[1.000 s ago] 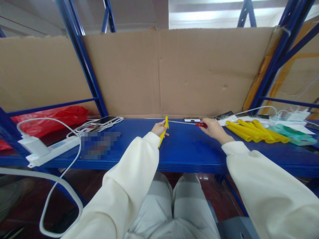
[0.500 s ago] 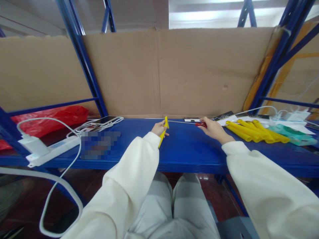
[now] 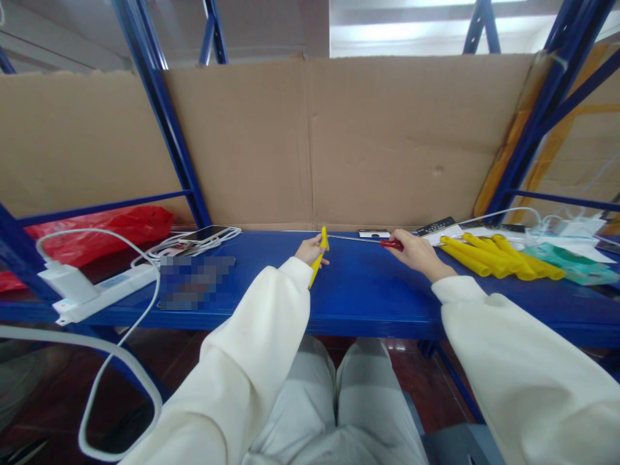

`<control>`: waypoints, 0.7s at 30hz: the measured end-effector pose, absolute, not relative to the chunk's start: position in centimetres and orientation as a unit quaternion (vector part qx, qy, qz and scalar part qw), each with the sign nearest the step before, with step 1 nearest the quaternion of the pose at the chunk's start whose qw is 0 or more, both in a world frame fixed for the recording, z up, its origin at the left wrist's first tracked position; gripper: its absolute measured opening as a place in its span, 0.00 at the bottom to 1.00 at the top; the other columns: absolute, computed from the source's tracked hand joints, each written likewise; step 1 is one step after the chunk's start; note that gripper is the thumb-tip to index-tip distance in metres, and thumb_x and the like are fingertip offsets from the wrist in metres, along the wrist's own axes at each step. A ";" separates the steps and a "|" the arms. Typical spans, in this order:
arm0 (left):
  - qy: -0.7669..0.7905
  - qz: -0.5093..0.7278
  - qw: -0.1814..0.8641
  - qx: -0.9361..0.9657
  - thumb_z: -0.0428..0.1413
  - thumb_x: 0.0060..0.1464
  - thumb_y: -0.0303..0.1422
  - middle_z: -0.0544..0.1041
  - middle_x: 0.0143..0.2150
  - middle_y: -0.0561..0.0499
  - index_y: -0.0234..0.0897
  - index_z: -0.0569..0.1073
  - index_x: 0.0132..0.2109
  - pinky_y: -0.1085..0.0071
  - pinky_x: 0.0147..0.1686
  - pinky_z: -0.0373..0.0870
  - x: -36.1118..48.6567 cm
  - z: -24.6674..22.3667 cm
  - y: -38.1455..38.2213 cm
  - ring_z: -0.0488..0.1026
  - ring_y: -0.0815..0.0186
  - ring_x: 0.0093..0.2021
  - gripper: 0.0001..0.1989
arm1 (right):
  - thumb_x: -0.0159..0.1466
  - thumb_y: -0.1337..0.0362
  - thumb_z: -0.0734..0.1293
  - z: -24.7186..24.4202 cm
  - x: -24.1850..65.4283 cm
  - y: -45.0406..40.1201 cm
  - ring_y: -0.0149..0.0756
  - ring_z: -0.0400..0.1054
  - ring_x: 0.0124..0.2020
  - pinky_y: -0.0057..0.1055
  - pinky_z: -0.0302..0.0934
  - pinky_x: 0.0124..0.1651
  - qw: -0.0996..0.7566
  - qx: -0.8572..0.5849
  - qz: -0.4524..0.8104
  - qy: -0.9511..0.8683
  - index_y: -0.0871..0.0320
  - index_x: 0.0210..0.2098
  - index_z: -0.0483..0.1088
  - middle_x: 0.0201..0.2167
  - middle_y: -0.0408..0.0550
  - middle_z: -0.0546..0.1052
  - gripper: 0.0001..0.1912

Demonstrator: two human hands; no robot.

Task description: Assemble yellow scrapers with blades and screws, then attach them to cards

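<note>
My left hand (image 3: pixel 308 250) is closed around a narrow piece of yellow sheet or roll (image 3: pixel 316 266), held slanting over the blue shelf. In my right hand (image 3: pixel 415 253) is the red handle of a screwdriver (image 3: pixel 390 244). Its long thin metal shaft points left and reaches the top part of the yellow piece; whether the tip touches or enters it I cannot tell. Several yellow rolls (image 3: pixel 489 257) lie side by side to the right of my right hand.
The blue shelf (image 3: pixel 378 287) runs across, with cardboard (image 3: pixel 378 142) behind it. At left are a white power strip (image 3: pixel 104 294), a coiled white cable, a phone (image 3: pixel 206 234) and a red bag (image 3: pixel 111 236). A green plastic packet (image 3: pixel 571 263) lies at right.
</note>
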State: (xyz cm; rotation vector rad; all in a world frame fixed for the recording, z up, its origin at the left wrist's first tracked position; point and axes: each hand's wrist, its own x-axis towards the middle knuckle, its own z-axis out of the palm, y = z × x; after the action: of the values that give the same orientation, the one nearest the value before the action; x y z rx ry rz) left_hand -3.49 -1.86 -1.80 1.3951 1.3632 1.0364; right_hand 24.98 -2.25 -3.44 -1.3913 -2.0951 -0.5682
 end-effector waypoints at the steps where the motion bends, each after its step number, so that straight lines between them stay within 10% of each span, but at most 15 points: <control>1: 0.551 0.419 0.449 0.565 0.53 0.59 0.24 0.69 0.63 0.41 0.46 0.56 0.70 0.81 0.14 0.62 -3.5 -1.8 -1.9 0.76 0.73 0.24 0.34 | 0.63 0.59 0.63 -3.4 25.0 -2.3 0.42 0.72 0.34 0.31 0.54 0.31 0.279 -0.518 -0.211 -0.781 0.54 0.38 0.68 0.35 0.50 0.78 0.07; 21: 0.553 0.422 0.448 0.562 0.53 0.59 0.22 0.67 0.64 0.39 0.44 0.56 0.70 0.80 0.14 0.63 -3.4 -1.8 -2.0 0.76 0.73 0.23 0.35 | 0.64 0.58 0.62 -3.3 24.7 -2.6 0.42 0.72 0.32 0.33 0.60 0.33 0.269 -0.518 -0.166 -0.795 0.55 0.39 0.72 0.33 0.52 0.79 0.10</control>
State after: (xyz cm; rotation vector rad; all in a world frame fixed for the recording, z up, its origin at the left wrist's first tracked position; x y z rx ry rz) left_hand -3.44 -1.95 -1.85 1.3902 1.3687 1.0434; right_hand 24.72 -2.63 -3.26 -1.3978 -2.1427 -0.4489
